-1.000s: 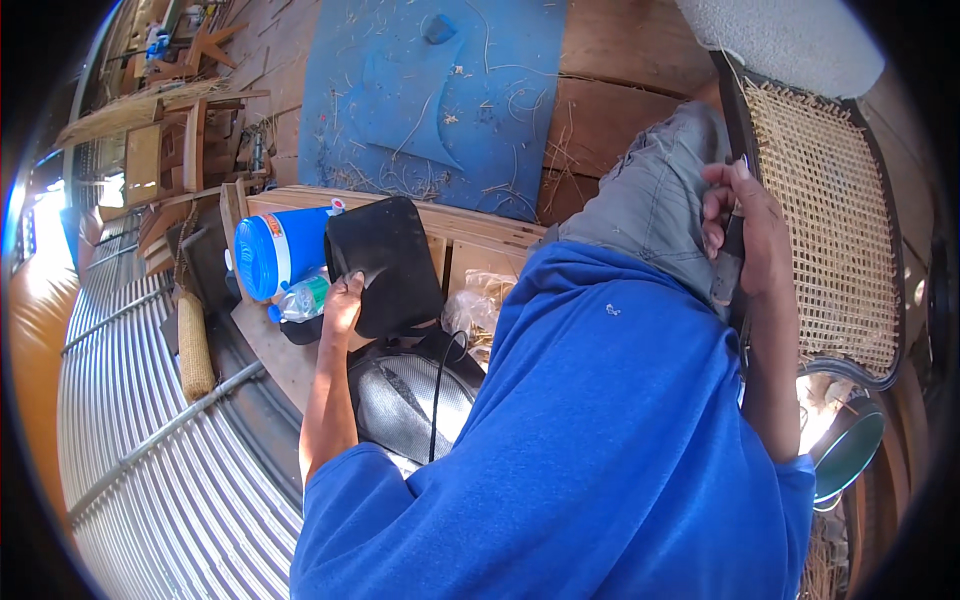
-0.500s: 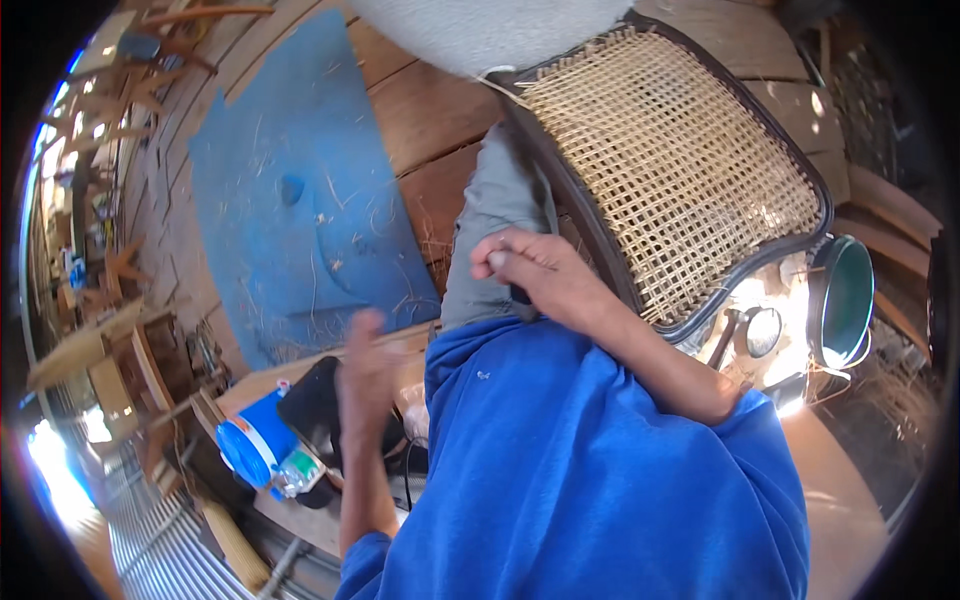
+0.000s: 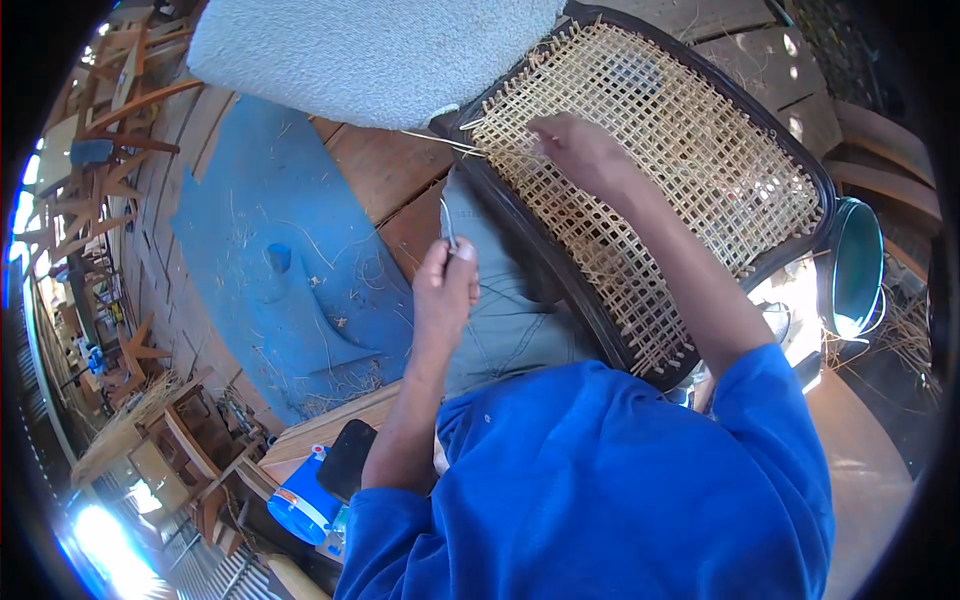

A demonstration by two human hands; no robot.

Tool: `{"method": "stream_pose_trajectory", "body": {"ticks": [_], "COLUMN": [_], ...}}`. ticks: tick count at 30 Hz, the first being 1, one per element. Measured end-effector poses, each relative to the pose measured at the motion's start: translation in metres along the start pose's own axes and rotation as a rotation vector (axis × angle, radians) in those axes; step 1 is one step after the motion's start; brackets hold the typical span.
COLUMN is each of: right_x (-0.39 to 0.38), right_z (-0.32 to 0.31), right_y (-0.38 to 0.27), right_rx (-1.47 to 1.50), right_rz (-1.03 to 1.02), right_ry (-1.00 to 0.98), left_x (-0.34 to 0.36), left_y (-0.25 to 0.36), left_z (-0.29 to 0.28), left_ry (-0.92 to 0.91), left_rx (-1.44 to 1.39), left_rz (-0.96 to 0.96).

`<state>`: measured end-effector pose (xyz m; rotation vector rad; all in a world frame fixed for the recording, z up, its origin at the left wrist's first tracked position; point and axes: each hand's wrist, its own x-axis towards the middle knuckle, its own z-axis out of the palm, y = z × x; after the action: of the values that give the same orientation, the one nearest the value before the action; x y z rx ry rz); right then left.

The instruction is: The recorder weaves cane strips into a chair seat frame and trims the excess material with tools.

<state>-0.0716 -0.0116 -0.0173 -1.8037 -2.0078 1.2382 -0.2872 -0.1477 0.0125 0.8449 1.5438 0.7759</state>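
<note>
My left hand (image 3: pixel 447 285) grips a small knife (image 3: pixel 449 220), its thin curved blade pointing up, over my grey trouser leg (image 3: pixel 500 330). To its right lies a dark-framed woven cane panel (image 3: pixel 680 180) with loose strand ends along its edges. My right hand (image 3: pixel 580 150) is over the panel's upper left part, fingers bent at the weave; what they hold, if anything, is too small to make out. Pale loose strands (image 3: pixel 430 140) stick out from that corner, just below a light speckled cushion-like pad (image 3: pixel 370 50).
A blue mat (image 3: pixel 270 330) strewn with fibres covers floorboards at left. Wooden chair frames (image 3: pixel 135 120) crowd the far left. A blue cooler (image 3: pixel 300 505) and black flat item (image 3: pixel 350 450) sit at lower left. A green bucket (image 3: pixel 855 260) stands at right.
The view has swung toward the panel. My left hand has left the black item by the cooler and now grips the knife. My right hand has moved from my thigh up onto the weave.
</note>
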Motion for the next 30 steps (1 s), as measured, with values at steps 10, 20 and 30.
{"method": "stream_pose_trajectory", "body": {"ticks": [10, 20, 30], "right_x": [0.028, 0.009, -0.149], "right_z": [0.015, 0.009, -0.130], "right_y": [0.014, 0.011, 0.068], "right_rx": [0.282, 0.551, 0.680], "right_rz": [-0.001, -0.147, -0.337], "right_ry": [-0.125, 0.141, 0.866], "left_x": [0.065, 0.083, 0.095], "left_y": [-0.020, -0.050, -0.050], "left_z": [-0.003, 0.022, 0.021], "left_ry": [-0.090, -0.003, 0.021], "left_rx": [-0.016, -0.034, 0.068], "left_rz": [-0.074, -0.105, -0.119]}}
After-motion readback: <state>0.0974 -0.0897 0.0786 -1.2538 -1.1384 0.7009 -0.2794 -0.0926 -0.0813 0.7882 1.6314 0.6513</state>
